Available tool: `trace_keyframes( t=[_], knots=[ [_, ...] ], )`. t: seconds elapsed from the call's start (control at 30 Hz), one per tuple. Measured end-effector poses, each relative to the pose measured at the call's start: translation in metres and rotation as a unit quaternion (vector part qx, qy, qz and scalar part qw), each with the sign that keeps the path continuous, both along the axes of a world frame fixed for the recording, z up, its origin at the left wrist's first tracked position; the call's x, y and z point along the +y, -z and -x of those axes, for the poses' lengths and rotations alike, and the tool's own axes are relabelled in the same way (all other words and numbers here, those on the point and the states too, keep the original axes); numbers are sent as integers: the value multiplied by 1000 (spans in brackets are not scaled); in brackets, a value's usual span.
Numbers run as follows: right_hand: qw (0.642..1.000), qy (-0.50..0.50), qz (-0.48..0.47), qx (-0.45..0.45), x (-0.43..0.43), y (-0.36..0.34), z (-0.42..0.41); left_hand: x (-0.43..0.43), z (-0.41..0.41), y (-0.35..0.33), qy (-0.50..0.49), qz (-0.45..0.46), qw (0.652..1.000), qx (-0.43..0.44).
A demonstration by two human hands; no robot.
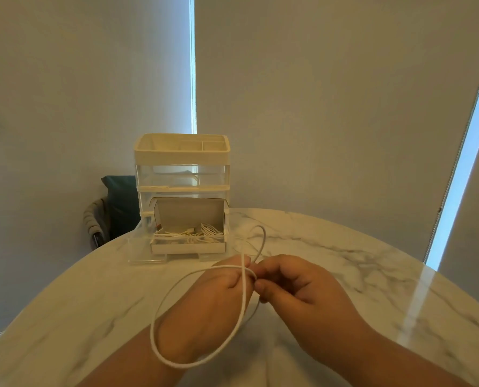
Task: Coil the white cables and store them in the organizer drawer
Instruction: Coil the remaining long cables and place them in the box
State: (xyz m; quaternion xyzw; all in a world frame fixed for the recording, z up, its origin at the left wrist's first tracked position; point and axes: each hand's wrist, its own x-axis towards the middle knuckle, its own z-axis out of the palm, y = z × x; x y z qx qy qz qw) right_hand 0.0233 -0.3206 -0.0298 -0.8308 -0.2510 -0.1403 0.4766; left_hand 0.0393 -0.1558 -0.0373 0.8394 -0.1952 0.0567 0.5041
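You are pinching the white cable (152,331) where it crosses, left hand (213,297) and right hand (297,286) together; its loop is encircling your left wrist.

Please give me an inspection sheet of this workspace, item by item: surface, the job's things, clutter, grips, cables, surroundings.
Surface: round marble table, glossy, with a strip of light reflected on it.
Job's things: organizer at the table's far edge; its bottom drawer is pulled out and holds an open box of coiled cables.
Clutter: nothing seen.
Grips: left hand and right hand both pinch the white cable where its strands cross.
Cables: one large loop lies over the left forearm; a smaller one arcs toward the organizer.
Surroundings: closed blinds; dark chair behind the table, left.
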Motion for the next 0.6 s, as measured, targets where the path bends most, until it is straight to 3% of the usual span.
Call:
trace_keyframes(
  t=[0.13, 0.23, 0.3, 0.37, 0.47, 0.53, 0.6],
  knots=[
    [999, -17, 16, 38, 0, -3, 6, 0, -2, 1, 2, 21, 1000, -13],
    [986, -76, -92, 119, 3, -10, 12, 8, -15, 11, -32, -61, 998, -15],
    [946, -117, -231, 197, 7, -19, 16, 9, -21, 16, -55, -123, 991, -20],
    [875, -150, -377, 266, 10, -27, 18, 4, -24, 21, -41, -190, 981, -8],
    [782, -171, -529, 282, 4, -37, 15, -5, -22, 25, -20, -290, 957, -12],
    [751, -179, -580, 260, -4, -42, 10, -12, -18, 26, 3, -306, 952, -31],
    [757, -187, -580, 234, -10, -42, 4, -19, -14, 27, 12, -320, 946, -55]
  ],
)
